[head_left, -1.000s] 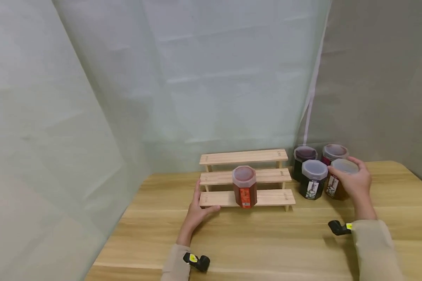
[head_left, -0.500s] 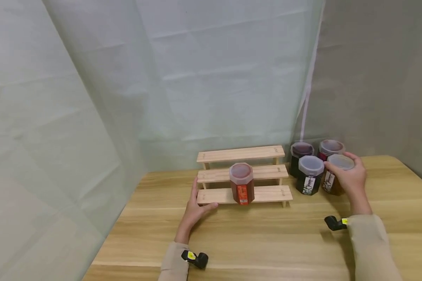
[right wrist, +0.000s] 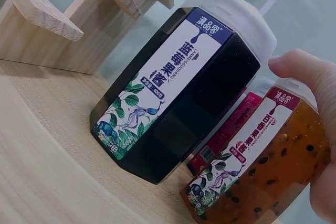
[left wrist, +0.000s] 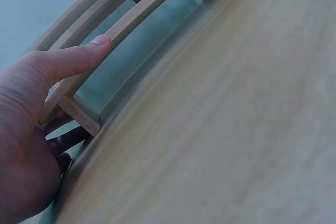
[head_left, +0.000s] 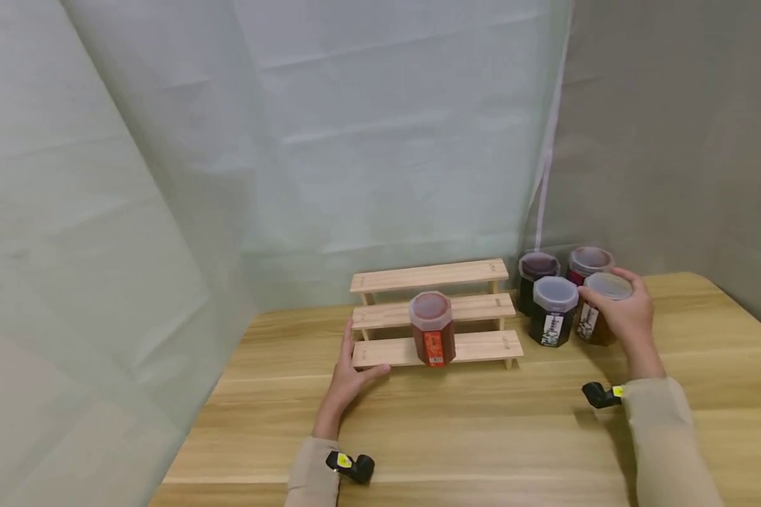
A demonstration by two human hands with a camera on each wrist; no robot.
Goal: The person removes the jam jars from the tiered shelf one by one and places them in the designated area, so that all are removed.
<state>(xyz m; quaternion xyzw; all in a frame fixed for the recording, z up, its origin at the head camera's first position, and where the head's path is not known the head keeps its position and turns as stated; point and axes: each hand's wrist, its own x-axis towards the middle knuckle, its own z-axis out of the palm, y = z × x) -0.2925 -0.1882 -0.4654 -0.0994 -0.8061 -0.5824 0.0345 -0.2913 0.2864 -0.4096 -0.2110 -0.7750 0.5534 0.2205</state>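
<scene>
A three-tier wooden rack [head_left: 437,274] stands on the table, with a red jar [head_left: 431,331] on its lowest shelf [left wrist: 134,22]. My left hand [head_left: 358,359] holds the left end of that shelf, thumb [left wrist: 79,59] along its front edge and fingers behind the end. To the right, my right hand [head_left: 611,299] grips an amber jar [head_left: 588,327] by its upper part; in the right wrist view the thumb [right wrist: 302,72] lies against this amber jar [right wrist: 262,171]. A dark jar with a blue label [head_left: 550,320] stands touching it on the left.
Two more jars [head_left: 535,271] [head_left: 586,259] stand behind the pair, near the cloth backdrop. The wooden table [head_left: 482,422] stretches bare towards me. Cloth walls close in the left and back sides. A red-labelled jar [right wrist: 228,137] shows between the two front ones.
The head view has shifted, so everything sits slightly left and higher in frame. Both hands keep the same holds; no jar has moved on the table.
</scene>
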